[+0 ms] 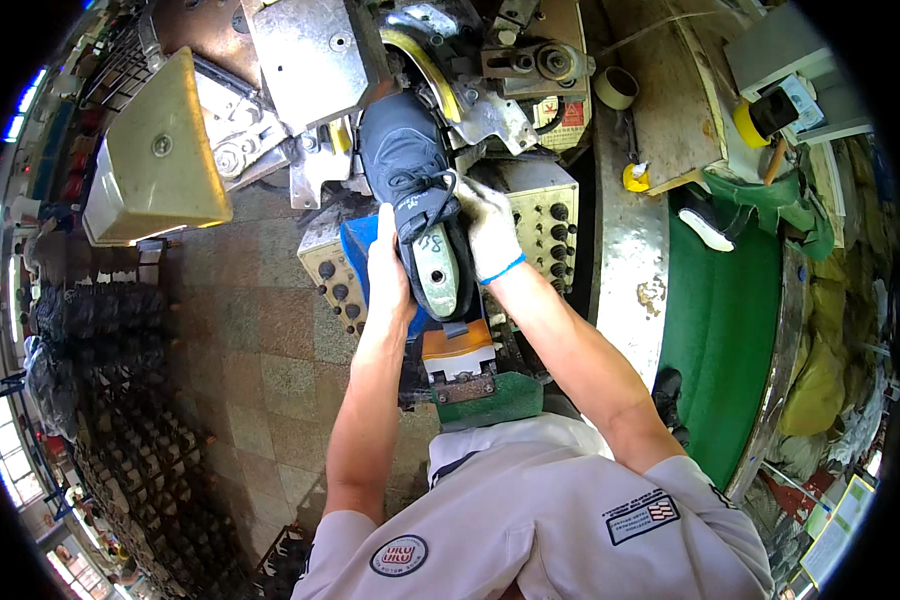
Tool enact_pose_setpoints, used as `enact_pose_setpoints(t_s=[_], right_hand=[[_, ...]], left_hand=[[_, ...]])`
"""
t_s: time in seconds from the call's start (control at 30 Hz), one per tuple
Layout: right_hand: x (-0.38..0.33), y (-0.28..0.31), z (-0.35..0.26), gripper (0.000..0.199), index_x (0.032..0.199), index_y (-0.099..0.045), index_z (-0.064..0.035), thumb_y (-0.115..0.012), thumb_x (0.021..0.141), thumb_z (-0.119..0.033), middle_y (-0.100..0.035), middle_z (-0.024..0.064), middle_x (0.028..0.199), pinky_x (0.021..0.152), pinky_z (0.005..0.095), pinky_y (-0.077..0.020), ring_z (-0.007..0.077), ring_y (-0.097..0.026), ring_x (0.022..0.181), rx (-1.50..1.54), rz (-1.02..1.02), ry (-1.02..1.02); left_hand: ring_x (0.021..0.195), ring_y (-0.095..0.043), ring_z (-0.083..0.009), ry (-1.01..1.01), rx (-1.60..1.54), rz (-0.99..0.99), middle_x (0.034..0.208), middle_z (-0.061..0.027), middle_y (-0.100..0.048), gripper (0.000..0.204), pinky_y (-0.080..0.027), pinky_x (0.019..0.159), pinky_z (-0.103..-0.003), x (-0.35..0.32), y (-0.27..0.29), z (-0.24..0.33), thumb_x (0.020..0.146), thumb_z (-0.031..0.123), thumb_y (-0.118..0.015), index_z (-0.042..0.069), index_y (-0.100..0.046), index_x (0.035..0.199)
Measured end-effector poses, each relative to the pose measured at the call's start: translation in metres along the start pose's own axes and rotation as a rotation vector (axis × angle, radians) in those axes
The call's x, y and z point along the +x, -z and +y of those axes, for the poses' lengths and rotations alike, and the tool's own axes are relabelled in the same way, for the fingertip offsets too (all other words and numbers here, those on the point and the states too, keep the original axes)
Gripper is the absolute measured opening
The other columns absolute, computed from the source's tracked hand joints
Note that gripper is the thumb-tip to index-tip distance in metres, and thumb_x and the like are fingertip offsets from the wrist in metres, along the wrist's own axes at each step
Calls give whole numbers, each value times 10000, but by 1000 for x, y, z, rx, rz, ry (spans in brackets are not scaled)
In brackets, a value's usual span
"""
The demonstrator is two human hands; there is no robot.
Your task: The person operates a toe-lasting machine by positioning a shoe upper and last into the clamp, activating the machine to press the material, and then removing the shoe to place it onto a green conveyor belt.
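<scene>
Taking the grey machine (440,60) at the top centre as the landmark, a cream wedge-shaped housing (155,150) sits well to its left, with dark racks (120,420) of stacked items below that. Directly below the machine, the dark blue-grey shoe upper (415,190) stands toe-up on a last, its toe pushed into the machine's jaws and its pale last bottom (438,275) facing the person. The bare left hand (388,270) lies flat along the shoe's left flank, fingers extended and pressing rather than curled around it; the right hand (490,232) (in a white work glove with a blue cuff band) is closed over the lace area and right flank. The shoe looks light, its fabric upper soft and yielding, while the last inside should make it stiff enough to be steered by the sides near the heel, where both hands already bear. Below the machine sit cream control boxes (545,215) with black knobs. Just right of the machine hangs a red-and-white warning label (571,113), then a roll of tape (616,87), and further right a yellow mallet head (753,120) above a green mat (720,320).
</scene>
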State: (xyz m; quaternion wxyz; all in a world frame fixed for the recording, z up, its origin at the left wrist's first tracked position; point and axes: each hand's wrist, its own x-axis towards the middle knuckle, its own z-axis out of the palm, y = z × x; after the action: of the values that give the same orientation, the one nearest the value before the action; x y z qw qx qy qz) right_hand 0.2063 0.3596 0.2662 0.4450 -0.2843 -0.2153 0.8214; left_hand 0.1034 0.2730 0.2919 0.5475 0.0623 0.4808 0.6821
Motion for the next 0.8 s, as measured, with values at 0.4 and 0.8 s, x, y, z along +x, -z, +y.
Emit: enact_pose_setpoints(t_s=[0.4, 0.8], right_hand=[[-3, -3, -1, 396, 1247, -660, 34, -659, 973, -253, -696, 58, 1129, 877, 289, -522, 136, -642, 960, -40, 18, -1], [-8, 7, 7, 317, 1060, -727, -33, -637, 998, -331, -669, -31, 964, 783, 276, -489, 74, -586, 866, -285, 72, 69]], left_hand=[[906, -648, -155, -25, 101, 32, 1042, -63, -708, 552, -503, 859, -317, 0, -10, 8, 1052, 503, -437, 24, -693, 1151], [943, -682, -161, -159, 3, -52, 1110, -58, -715, 510, -521, 884, -316, 16, 10, -29, 1070, 450, -410, 35, -672, 1207]])
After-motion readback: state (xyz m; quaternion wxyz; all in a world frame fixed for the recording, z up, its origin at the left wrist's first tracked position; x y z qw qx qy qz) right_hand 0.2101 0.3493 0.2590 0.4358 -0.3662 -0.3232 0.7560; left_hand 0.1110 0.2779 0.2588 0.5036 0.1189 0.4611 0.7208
